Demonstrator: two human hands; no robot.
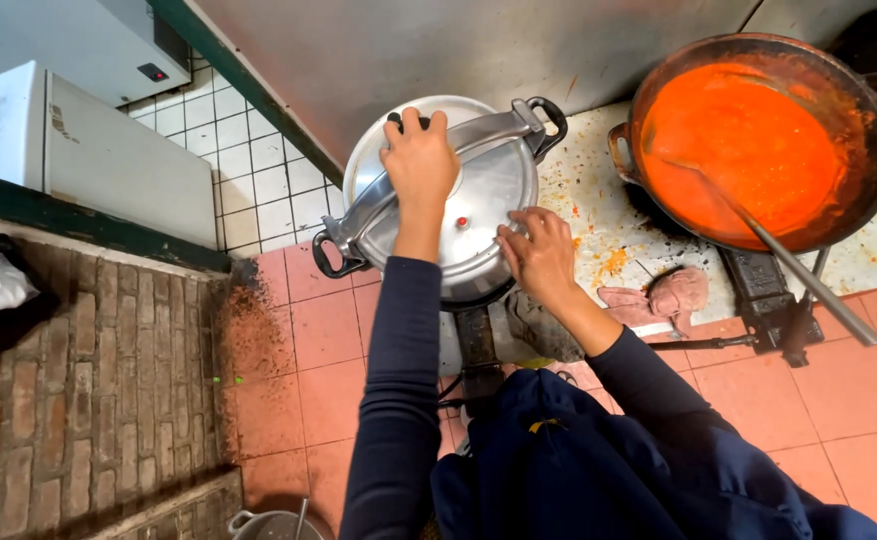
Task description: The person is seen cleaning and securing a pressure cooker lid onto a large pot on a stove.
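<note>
A large, round, silver metal pressure cooker (449, 200) sits on a low burner beside a stained, paint-flecked worktop (599, 190), above a floor of pinkish square tiles (299, 350). A metal clamp bar (489, 135) crosses its domed lid from a black loop handle (551, 118) at the upper right to a matching one (331, 258) at the lower left. The cooker's body and the burner under it are mostly hidden by the lid and the person's arms.

The left hand (419, 160) lies palm-down over the top of the lid, fingers curled round a dark knob on the bar; the knob itself is almost wholly covered, so its shape is hard to make out. The right hand (539, 255) rests at the lid's lower right rim, fingers bent and pressed against the metal; whether it grips anything cannot be told.

To the right, well apart from the cooker, a wide, dark, rust-edged wok (859, 100) holds thick orange sauce (749, 145), with a long metal ladle handle (809, 275) leaning out of it; the ladle's bowl is sunk in the sauce. A crumpled pink cloth (664, 298) lies between the two pots. A small steel pot (274, 525) is cut off at the bottom edge.
</note>
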